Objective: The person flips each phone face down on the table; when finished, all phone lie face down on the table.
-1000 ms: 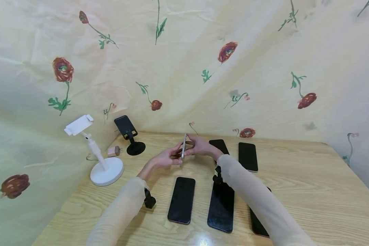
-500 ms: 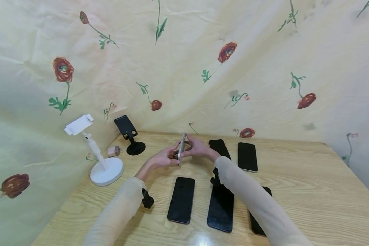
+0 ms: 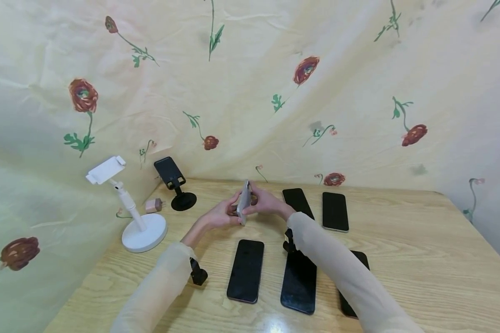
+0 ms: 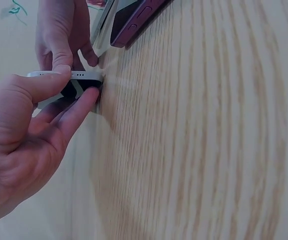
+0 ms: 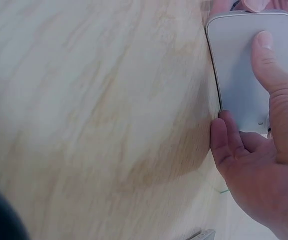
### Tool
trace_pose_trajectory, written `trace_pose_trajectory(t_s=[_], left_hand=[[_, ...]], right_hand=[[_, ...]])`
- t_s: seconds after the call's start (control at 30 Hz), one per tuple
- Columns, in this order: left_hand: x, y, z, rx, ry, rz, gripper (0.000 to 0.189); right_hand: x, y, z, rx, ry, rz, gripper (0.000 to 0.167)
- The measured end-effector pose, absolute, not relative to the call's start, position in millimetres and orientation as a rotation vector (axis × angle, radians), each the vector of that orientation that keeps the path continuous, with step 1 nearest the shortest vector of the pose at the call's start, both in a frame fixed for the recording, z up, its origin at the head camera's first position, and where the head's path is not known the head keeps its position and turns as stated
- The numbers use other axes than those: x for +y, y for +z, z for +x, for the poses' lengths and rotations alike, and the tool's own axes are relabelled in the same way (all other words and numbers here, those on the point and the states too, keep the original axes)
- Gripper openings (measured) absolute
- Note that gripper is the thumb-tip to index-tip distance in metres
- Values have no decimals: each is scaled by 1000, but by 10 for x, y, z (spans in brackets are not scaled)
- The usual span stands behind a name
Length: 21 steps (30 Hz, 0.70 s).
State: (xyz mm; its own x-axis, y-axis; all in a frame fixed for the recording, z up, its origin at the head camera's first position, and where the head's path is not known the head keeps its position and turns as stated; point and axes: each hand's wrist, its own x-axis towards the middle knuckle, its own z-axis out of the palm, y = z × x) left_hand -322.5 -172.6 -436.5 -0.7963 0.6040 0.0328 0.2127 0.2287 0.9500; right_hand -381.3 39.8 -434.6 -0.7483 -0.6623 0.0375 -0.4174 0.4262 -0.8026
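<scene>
A smartphone with a silver back (image 3: 244,204) stands on edge near the back of the table, between both hands. My left hand (image 3: 218,215) pinches its near end; in the left wrist view the thumb lies on the end with the speaker holes (image 4: 80,75) and fingers reach under its dark screen side. My right hand (image 3: 270,202) grips the same phone from the right. In the right wrist view, its thumb (image 5: 263,60) lies flat on the silver back (image 5: 236,85), with fingers curled at the far end and along the lower edge. The screen faces away from the head view.
Several dark smartphones lie face up, including one in front (image 3: 246,271), one under the right forearm (image 3: 298,286) and one at back right (image 3: 335,211). A white phone stand (image 3: 145,231), a black phone stand (image 3: 184,200) and a pink charger plug (image 3: 153,205) stand at left.
The held smartphone has turned from nearly edge-on so more of its silver back shows, and shifted slightly left. Both hands moved a little left with it.
</scene>
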Motion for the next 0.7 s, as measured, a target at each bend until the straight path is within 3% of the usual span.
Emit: trace_pose_trajectory(t_s=[0.27,0.5,0.7], left_hand=[[-1724,-4352,-3188,2200,1609,709,95],[-1713,-4333,-3169,2241,1608,679,96],[-1715,-4313,-3153,2322,1562,647,97]], right_hand=[[379,-4347,-3815,2461,-1160,-926,108],[364,-4346,-3801,2469,-1132,-922,94],[344,-4358,-3780,2486,-1104,-826,103]])
